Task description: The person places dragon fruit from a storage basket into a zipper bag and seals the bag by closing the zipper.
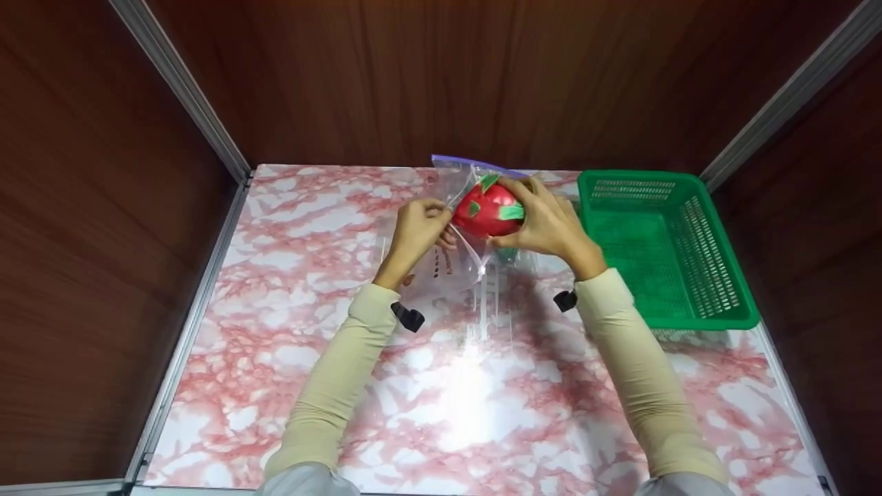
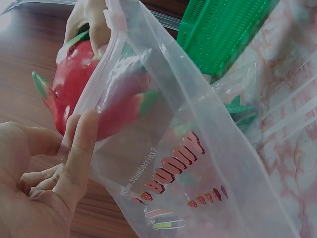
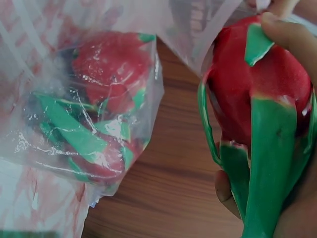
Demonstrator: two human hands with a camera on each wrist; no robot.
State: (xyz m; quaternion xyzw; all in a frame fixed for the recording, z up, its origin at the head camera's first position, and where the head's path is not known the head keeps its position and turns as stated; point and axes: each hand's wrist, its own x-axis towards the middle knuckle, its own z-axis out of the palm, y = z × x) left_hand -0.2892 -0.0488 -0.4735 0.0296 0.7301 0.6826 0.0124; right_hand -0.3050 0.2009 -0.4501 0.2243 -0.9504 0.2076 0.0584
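Observation:
My right hand (image 1: 551, 220) grips a red dragon fruit (image 1: 482, 210) with green leaf tips, fingers over its top and thumb below. The fruit is at the mouth of a clear zip bag (image 2: 198, 163) printed with "BUNNY" and small strawberries. In the left wrist view, part of the fruit shows through the plastic. My left hand (image 1: 417, 227) pinches the bag's mouth edge between thumb and fingers, close beside the fruit. Another clear bag (image 3: 116, 124) lies near the right hand, with red and green dragon fruits inside it.
A green plastic basket (image 1: 747, 303) stands at the right of the marbled red-and-white table (image 1: 275, 386). A purple zip strip (image 1: 448, 160) rises behind the hands. Dark wood panels (image 1: 427, 83) enclose the table at the back and both sides.

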